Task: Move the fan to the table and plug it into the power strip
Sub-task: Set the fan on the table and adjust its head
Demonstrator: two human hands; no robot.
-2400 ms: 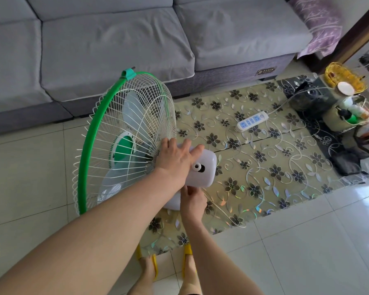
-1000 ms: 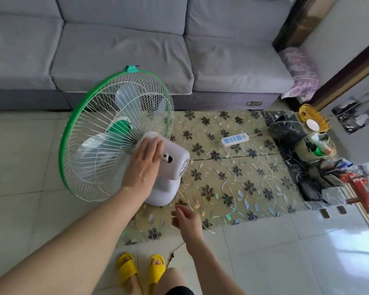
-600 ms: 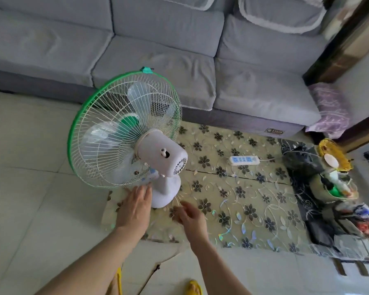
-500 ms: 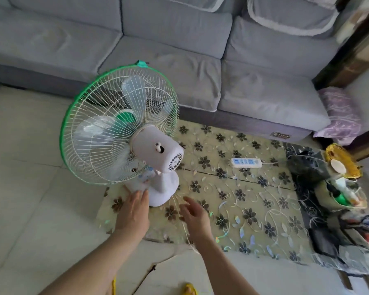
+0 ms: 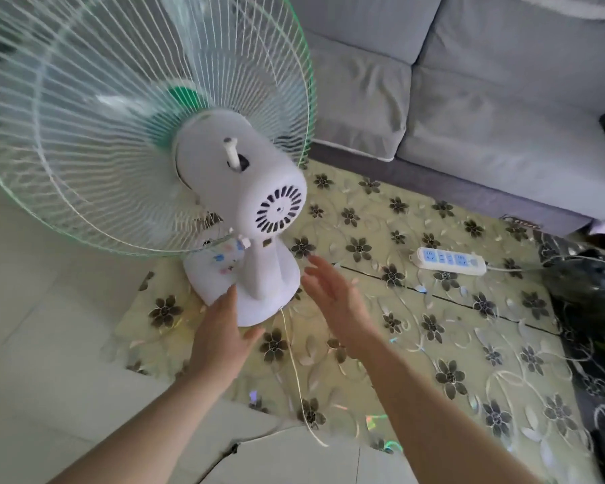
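The white fan with a green-rimmed wire cage stands upright on the low table, which has a flower-patterned cover, near its left corner. My left hand is open, fingertips touching the near edge of the fan's round base. My right hand is open just right of the base, holding nothing. The fan's thin white cord runs from the base toward the table's near edge; its plug is not visible. The white power strip with blue sockets lies on the table to the right.
A grey sofa stands behind the table. Dark bags lie at the table's right end. Pale floor tiles surround the table at the left and front.
The fan was set down on the table and my left hand came off its motor housing. Both hands now sit low at the base. The view has moved much closer.
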